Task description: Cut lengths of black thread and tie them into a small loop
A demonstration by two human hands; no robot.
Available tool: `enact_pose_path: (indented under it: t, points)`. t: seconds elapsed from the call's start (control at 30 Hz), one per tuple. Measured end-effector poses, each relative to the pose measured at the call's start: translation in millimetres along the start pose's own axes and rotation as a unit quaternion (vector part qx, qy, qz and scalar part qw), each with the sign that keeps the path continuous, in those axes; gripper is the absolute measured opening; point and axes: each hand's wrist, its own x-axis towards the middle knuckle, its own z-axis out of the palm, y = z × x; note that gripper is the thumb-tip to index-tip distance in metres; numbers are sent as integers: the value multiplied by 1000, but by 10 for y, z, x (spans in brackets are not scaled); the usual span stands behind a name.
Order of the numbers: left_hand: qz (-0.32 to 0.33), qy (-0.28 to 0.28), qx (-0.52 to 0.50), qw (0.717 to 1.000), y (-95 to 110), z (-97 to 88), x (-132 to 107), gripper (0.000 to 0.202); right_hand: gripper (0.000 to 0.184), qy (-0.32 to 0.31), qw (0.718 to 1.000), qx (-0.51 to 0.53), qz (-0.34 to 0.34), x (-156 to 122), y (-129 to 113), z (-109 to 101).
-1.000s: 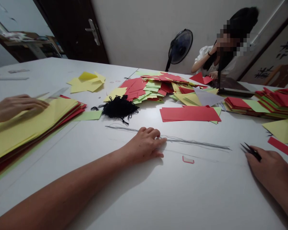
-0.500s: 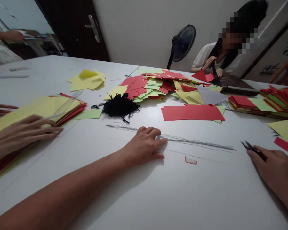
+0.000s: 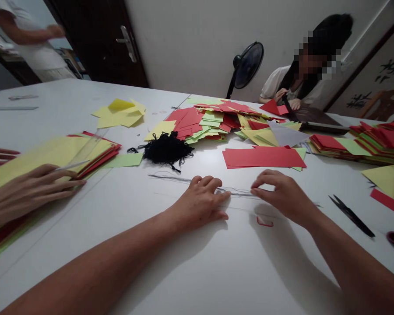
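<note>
A thin bundle of dark threads (image 3: 238, 194) lies across the white table in front of me. My left hand (image 3: 202, 201) presses down over its middle, fingers curled on it. To the right, my right hand (image 3: 280, 194) pinches the same bundle between thumb and fingertips. Small black thread snips (image 3: 352, 215) rest on the table beyond my right wrist, held by nobody. Just below the threads is a small red-edged clear piece (image 3: 265, 222). A tangled heap of black looped cords (image 3: 167, 148) sits behind my left hand.
Red paper strips (image 3: 264, 157) and a large heap of coloured paper (image 3: 213, 120) lie ahead. At left, another person's hand (image 3: 29, 190) rests on a yellow paper stack (image 3: 52, 151) with a ruler. Across the table a person (image 3: 292, 87) works at a paper cutter (image 3: 321, 119).
My right hand has put down the snips and moved left onto the threads, pinching them. My left hand has stayed in place. A standing person at far left has moved further into view.
</note>
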Motion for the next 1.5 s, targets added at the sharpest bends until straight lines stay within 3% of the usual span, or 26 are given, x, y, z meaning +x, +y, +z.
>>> enact_pose_path:
  t: [0.17,0.33,1.13,1.37,1.5]
  points:
    - [9,1,-11,1000,-21,33,6,52,7,-74,996,-21,36,373,-128,232]
    - [16,0,1,1000,-27,47,8,52,6,-137,986,-49,76,509,-115,351]
    - [-8,-15,-8,1000,-2,40,21,55,13,-68,992,-47,93,528,6,450]
    - [-9,-13,-18,1000,2,31,27,53,13,-120,989,16,86,459,80,324]
    - [-10,-5,-17,1000,0,40,26,53,14,-142,986,2,83,437,69,288]
